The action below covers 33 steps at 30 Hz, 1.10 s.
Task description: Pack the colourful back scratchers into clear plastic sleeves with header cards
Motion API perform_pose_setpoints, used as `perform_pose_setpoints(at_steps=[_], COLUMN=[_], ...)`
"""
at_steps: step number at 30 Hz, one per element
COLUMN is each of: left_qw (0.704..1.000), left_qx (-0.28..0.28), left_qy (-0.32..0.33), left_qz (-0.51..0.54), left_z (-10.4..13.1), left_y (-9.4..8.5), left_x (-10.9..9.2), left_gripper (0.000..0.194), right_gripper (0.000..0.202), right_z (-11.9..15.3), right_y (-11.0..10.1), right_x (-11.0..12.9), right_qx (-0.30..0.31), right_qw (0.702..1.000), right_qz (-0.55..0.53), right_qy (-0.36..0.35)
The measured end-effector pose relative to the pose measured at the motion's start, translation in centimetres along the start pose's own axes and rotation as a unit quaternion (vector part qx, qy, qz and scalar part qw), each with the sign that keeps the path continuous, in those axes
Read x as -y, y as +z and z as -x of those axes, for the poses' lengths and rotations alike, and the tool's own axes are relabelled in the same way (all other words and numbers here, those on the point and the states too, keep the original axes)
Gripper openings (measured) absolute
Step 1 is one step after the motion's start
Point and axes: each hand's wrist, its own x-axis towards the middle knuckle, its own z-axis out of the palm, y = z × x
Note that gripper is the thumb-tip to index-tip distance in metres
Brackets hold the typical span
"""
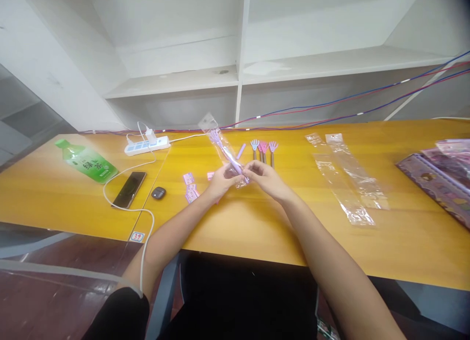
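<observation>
A clear plastic sleeve (pixel 207 123) with a purple hand-shaped stick (pixel 226 151) inside slants over the table, its hand end pointing up and to the left. My left hand (pixel 222 180) is closed on the sleeve near its lower end. Fingers of my right hand (pixel 263 176) pinch the same lower end from the right. Just behind my hands stand out a blue hand-shaped stick (pixel 254 145), pink ones (pixel 263 147) and a purple one (pixel 272 147), lying side by side. A short purple piece (pixel 241 151) lies beside the sleeve. Small printed cards (pixel 191 193) lie left of my left hand.
Flat clear sleeves (pixel 354 173) lie on the right, before a patterned box (pixel 433 188) with packets. On the left are a green bottle (pixel 90 162), a phone (pixel 129 189), a black case (pixel 158 193), a power strip (pixel 147 145) and a white cable. Shelves rise behind.
</observation>
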Motion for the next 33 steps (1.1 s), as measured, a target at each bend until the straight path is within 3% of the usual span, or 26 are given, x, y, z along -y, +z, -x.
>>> perform_pose_setpoints(at_steps=[8,15,19,25,33], left_qw=[0.999,0.998,0.995,0.991,0.988], left_qx=[-0.044,-0.033,-0.033,-0.026,-0.004], left_qy=[0.017,-0.016,-0.027,-0.047,-0.074], left_qz=[0.023,0.047,0.089,0.125,0.134], left_z=[-0.2,0.0,0.0,0.1,0.2], left_y=[-0.2,0.1,0.3,0.6,0.1], left_x=[-0.1,-0.4,-0.8,-1.5,-0.6], left_gripper=[0.042,0.044,0.047,0.054,0.052], right_gripper=[0.049,0.042,0.046,0.06,0.047], right_z=[0.0,-0.2,0.1,0.1,0.2], right_y=[-1.1,-0.2,0.1,0.0,0.3], right_x=[0.0,-0.9,-0.7,-0.6,-0.5], right_qx=[0.006,-0.026,-0.028,0.048,0.063], right_qw=[0.998,0.985,0.985,0.986,0.979], right_qz=[0.026,0.165,0.166,0.159,0.181], right_qy=[0.052,-0.045,-0.026,-0.024,-0.069])
